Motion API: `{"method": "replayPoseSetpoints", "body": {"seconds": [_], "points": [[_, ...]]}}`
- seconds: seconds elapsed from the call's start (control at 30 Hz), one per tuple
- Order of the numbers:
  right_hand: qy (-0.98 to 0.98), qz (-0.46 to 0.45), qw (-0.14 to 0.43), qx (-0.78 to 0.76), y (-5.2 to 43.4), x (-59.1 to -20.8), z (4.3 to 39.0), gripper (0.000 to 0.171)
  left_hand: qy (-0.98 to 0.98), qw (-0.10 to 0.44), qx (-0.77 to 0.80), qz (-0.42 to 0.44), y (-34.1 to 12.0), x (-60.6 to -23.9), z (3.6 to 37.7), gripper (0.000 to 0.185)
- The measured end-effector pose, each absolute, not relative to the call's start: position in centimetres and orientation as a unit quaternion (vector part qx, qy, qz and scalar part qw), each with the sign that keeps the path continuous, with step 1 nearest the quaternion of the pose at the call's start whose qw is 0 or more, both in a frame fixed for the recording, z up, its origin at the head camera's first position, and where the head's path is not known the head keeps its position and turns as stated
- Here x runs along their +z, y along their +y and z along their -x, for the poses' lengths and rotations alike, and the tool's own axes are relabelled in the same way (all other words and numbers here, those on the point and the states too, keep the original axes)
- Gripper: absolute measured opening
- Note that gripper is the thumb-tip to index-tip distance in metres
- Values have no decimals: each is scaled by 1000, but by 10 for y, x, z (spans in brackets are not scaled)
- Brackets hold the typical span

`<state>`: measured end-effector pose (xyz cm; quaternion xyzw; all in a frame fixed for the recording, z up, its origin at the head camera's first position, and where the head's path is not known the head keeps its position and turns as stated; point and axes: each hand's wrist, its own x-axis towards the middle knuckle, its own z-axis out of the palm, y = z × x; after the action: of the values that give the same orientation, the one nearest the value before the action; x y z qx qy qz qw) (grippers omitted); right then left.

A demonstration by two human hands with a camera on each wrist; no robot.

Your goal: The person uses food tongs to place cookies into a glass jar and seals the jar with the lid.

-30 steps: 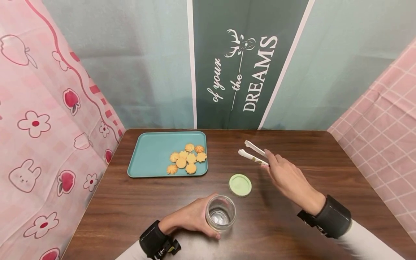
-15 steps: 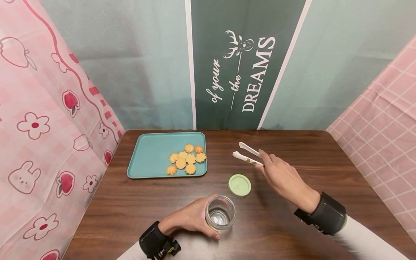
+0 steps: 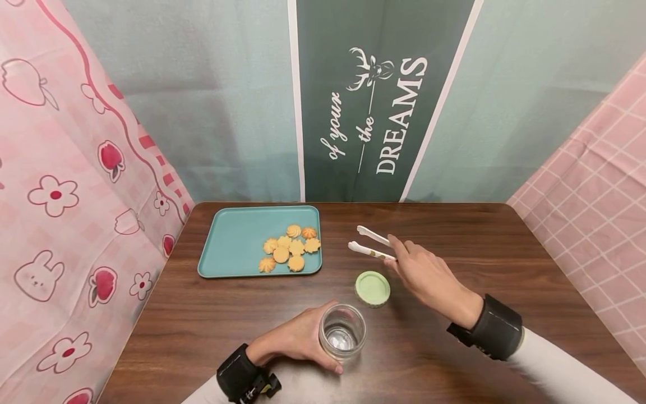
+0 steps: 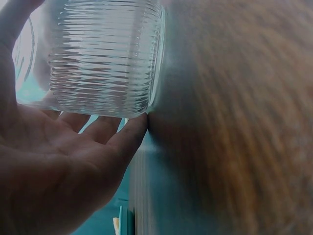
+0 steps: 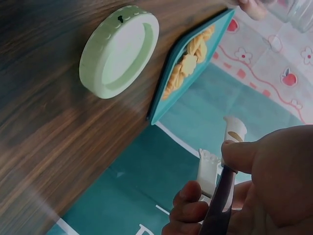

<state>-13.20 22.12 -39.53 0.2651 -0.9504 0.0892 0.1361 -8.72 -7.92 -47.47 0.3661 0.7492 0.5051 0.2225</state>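
My left hand (image 3: pixel 301 338) curls round a clear ribbed glass jar (image 4: pixel 105 58), which stands upright on the table with its mouth uncovered. In my right hand (image 3: pixel 426 275) I hold white tongs (image 3: pixel 370 249), thumb on one arm and fingers on the other, with the tips spread apart and nothing between them. The tongs point left over the table, to the right of the teal tray (image 3: pixel 232 241). Several golden cookies (image 3: pixel 281 253) lie together on the right part of that tray. A light green lid (image 3: pixel 372 288) sits between the jar and the right hand.
The dark wooden table (image 3: pixel 429 359) meets a grey-green curtain (image 3: pixel 242 101) at its back edge. Pink printed cloth (image 3: pixel 55 224) hangs on the left, and a pink checked cloth (image 3: pixel 595 196) on the right.
My right hand has moved left with the tongs, bringing their spread tips closer to the tray. The left hand and jar have stayed in place.
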Motion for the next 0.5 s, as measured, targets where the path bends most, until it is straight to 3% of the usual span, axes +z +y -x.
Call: {"method": "replayPoseSetpoints", "body": {"seconds": [0.5], "points": [[-948, -280, 120, 88, 206, -400, 134, 50, 744, 233, 514, -357, -79, -473, 86, 86]]}}
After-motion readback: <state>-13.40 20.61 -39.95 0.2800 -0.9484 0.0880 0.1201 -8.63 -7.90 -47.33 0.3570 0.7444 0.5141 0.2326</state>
